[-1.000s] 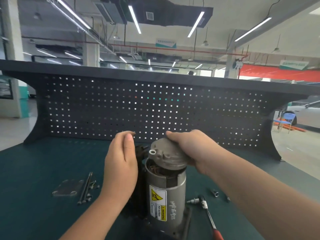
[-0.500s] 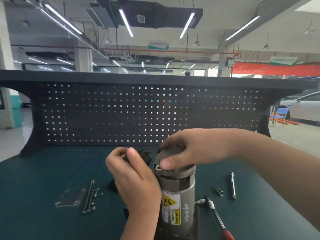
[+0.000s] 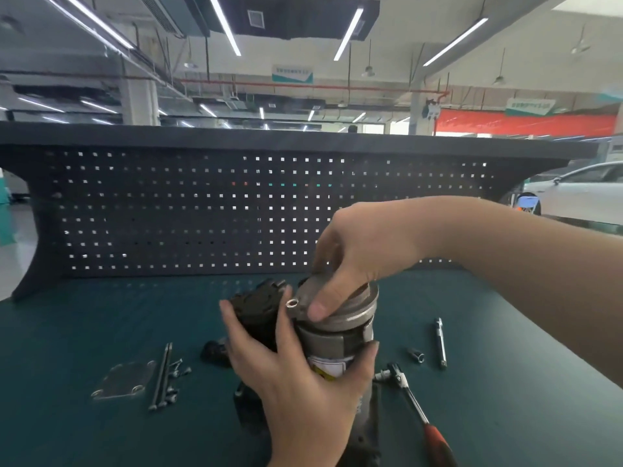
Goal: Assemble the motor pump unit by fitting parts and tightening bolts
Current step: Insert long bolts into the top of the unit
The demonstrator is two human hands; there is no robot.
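Note:
The grey cylindrical motor body point(image 3: 333, 342) stands upright on a black base point(image 3: 364, 429) at the middle of the green bench. A grey metal end cap point(image 3: 350, 310) sits on top of it, and my right hand point(image 3: 357, 254) grips the cap from above, thumb on its near rim. My left hand point(image 3: 296, 375) wraps round the motor body below the cap, covering most of the yellow warning label. A black block point(image 3: 256, 308) sticks out behind my left fingers.
Two long bolts point(image 3: 161, 375) and several small screws point(image 3: 177, 369) lie beside a flat metal plate point(image 3: 123, 380) on the left. A red-handled ratchet point(image 3: 414, 406), a socket point(image 3: 417, 356) and an extension bar point(image 3: 441, 342) lie on the right. A dark pegboard point(image 3: 202, 210) closes the back.
The end cap has come down onto the motor top. My left hand moved from beside the motor to gripping its body, and my right hand shifted its hold on the cap.

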